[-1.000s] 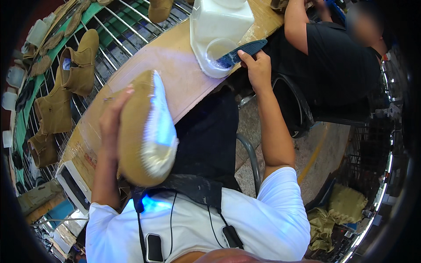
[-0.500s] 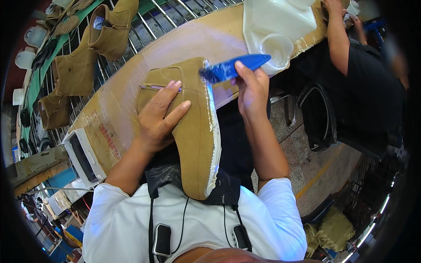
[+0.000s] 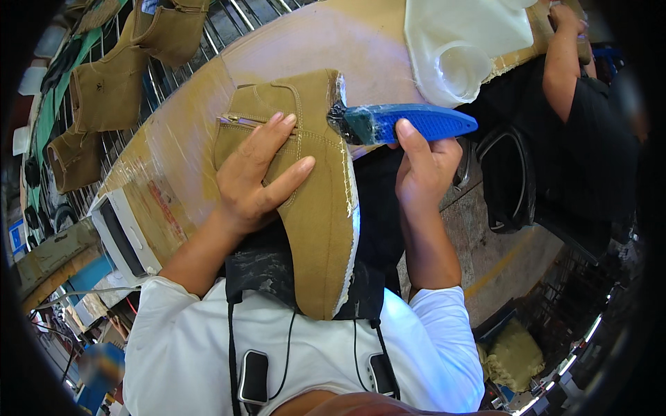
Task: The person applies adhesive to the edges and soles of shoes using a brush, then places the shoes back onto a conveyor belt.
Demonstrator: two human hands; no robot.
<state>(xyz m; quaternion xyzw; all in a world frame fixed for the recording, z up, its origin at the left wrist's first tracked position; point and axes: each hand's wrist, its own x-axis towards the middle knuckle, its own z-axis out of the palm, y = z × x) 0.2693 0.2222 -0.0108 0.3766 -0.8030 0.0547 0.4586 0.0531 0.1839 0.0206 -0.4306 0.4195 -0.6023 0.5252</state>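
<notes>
A tan suede boot (image 3: 320,229) lies on its side across my lap and the bench edge, toe toward me. Its zip side faces up, and whitish coating with stitching runs along the sole edge. My left hand (image 3: 257,173) grips the boot around the ankle, thumb and fingers pressed on the upper beside the zip. In my right hand (image 3: 427,166) is a blue-handled brush (image 3: 416,119), pinched with the thumb on top. The dark, wet-looking bristles touch the sole edge near the heel.
A translucent white jug with a round cut opening (image 3: 463,73) stands on the cardboard-covered bench (image 3: 326,41) at the far right. Several tan boots (image 3: 107,90) rest on a metal rack at left. A person in black (image 3: 576,152) works at right, near a black chair (image 3: 510,180).
The brush has swung from tilting up to nearly level, its bristles still at the heel end. The boot has turned slightly, so less of the white sole face shows.
</notes>
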